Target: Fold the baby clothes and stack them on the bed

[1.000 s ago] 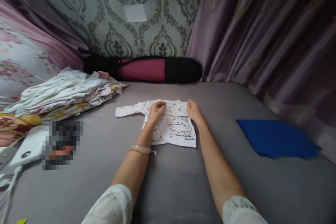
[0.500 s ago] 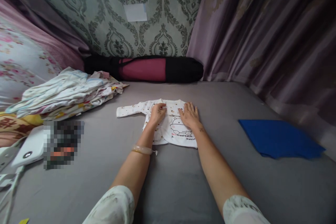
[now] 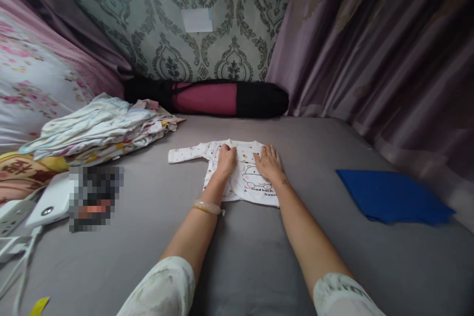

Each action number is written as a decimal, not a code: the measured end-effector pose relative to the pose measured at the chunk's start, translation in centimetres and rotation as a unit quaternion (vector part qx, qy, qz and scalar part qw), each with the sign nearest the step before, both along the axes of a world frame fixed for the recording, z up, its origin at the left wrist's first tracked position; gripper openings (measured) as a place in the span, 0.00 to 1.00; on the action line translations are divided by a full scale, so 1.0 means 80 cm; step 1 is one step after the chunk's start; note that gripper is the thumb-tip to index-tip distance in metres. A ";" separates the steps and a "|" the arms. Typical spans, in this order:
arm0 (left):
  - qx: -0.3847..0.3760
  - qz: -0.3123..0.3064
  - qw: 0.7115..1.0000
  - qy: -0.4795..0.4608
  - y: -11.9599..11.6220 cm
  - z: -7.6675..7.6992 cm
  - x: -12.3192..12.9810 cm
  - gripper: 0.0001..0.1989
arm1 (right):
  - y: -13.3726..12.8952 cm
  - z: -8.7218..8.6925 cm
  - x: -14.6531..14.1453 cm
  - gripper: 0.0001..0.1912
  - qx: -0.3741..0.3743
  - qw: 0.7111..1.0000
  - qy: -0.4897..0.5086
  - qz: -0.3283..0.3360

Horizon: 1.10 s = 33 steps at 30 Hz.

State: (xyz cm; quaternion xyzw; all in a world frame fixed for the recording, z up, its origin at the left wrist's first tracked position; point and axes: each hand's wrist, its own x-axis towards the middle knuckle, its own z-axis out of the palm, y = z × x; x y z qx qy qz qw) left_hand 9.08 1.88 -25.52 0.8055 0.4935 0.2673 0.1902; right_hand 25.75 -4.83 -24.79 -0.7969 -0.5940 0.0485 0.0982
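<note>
A small white baby shirt (image 3: 255, 196) with tiny prints and a cartoon bear lies spread on the grey sheet, its left-hand sleeve stretched out to the side. On its upper middle rests my left hand (image 3: 226, 162), fingers curled down and closed on the cloth; the fingertips are hidden. My right hand (image 3: 269, 163) lies flat over the shirt's right edge with its fingers extended. The other sleeve does not show.
Crumpled baby clothes (image 3: 99, 128) are piled at the left. Nearer are a white power bank (image 3: 52, 202), cables and a power strip (image 3: 15, 215). Folded blue cloth (image 3: 392, 195) lies at the right. A black and maroon long bag (image 3: 207, 98) lies along the wall.
My left fingers have curled in more on the shirt. My right hand stays flat in nearly the same spot. The view has shifted slightly.
</note>
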 end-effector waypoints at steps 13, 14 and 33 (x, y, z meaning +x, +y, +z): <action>-0.058 0.062 0.992 -0.090 -0.001 0.037 -0.075 0.16 | 0.010 0.033 -0.051 0.33 -0.044 0.997 0.026 0.050; -0.069 0.075 0.990 -0.097 0.001 0.037 -0.082 0.16 | 0.010 0.029 -0.054 0.33 -0.049 0.997 0.023 0.046; -0.045 0.480 0.875 -0.049 0.013 0.045 -0.170 0.18 | 0.013 0.018 -0.105 0.36 -0.030 0.989 0.025 0.142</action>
